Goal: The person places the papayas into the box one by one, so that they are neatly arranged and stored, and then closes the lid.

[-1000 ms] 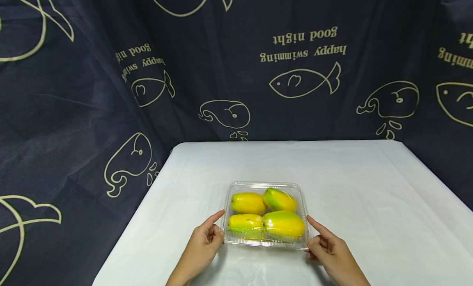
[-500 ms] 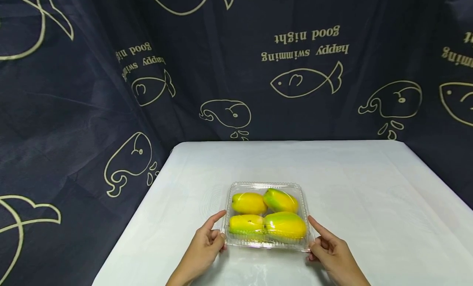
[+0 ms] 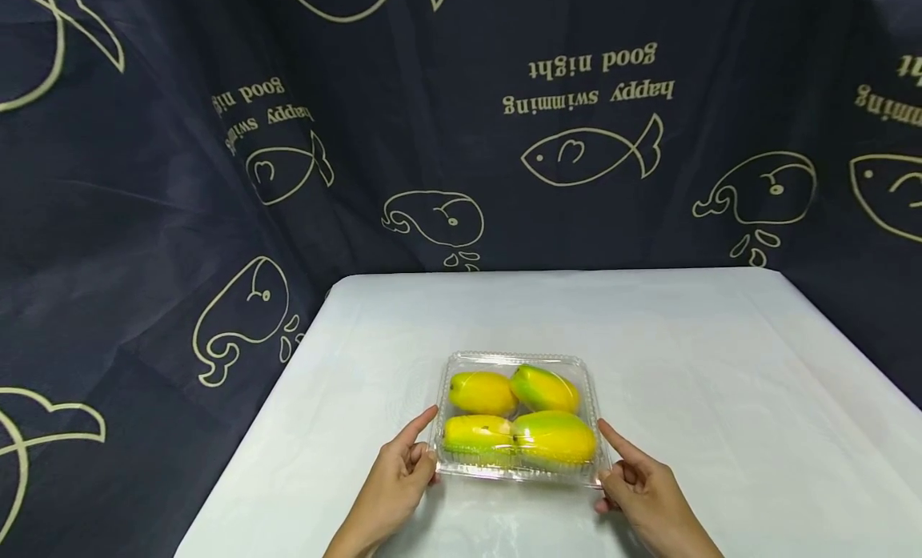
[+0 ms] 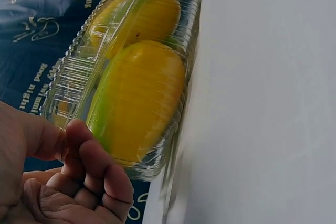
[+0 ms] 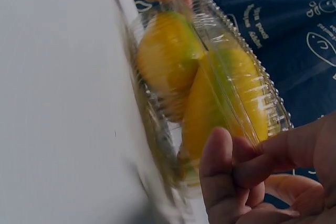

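A clear plastic clamshell box (image 3: 515, 475) sits at the near middle in the head view, its lid down. Inside lie several yellow-green mangoes (image 3: 555, 438) in two rows. My left hand (image 3: 398, 468) pinches the rim at the near left corner, its index finger stretched along the side. At the near right corner my right hand (image 3: 643, 487) grips the rim the same way. In the left wrist view, the thumb and curled fingers (image 4: 89, 169) hold the box's edge beside a mango (image 4: 142, 98). The right wrist view has the fingers (image 5: 220, 153) on the opposite edge.
A white-covered table (image 3: 720, 366) extends around and behind the box. Dark blue curtains (image 3: 432, 126) printed with fish and whales hang behind the table and along its left and right sides.
The head view has shifted slightly. Both hands keep their hold on the clamshell box, which stays in nearly the same place.
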The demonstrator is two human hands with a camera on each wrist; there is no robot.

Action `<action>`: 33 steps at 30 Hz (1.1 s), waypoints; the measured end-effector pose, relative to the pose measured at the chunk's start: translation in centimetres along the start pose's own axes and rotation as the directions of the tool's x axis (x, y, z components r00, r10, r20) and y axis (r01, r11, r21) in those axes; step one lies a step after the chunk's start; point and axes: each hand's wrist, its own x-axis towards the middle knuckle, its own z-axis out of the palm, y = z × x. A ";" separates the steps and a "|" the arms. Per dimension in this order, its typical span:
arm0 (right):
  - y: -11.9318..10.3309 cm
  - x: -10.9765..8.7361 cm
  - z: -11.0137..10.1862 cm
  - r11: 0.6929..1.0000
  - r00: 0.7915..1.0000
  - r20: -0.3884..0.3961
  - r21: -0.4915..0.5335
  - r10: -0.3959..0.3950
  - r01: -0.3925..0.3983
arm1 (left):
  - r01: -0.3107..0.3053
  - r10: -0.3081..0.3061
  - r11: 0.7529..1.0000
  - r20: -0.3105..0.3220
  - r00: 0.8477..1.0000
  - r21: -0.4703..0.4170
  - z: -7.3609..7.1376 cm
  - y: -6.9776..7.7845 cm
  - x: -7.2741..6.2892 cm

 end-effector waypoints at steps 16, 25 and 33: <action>0.9 -0.3 -0.7 0.994 0.997 0.067 -0.095 -0.048 0.054 | -0.025 0.023 0.999 0.055 0.998 0.037 -0.3 -0.2 -0.3; 1.1 -0.5 -0.7 0.986 0.995 0.042 -0.140 -0.090 0.095 | -0.027 0.022 0.995 0.055 0.998 0.095 -0.4 -0.2 0.0; 0.7 -0.7 0.1 0.983 0.994 -0.030 -0.157 -0.106 0.100 | -0.034 0.032 0.973 0.014 0.999 0.229 -0.9 0.0 -0.1</action>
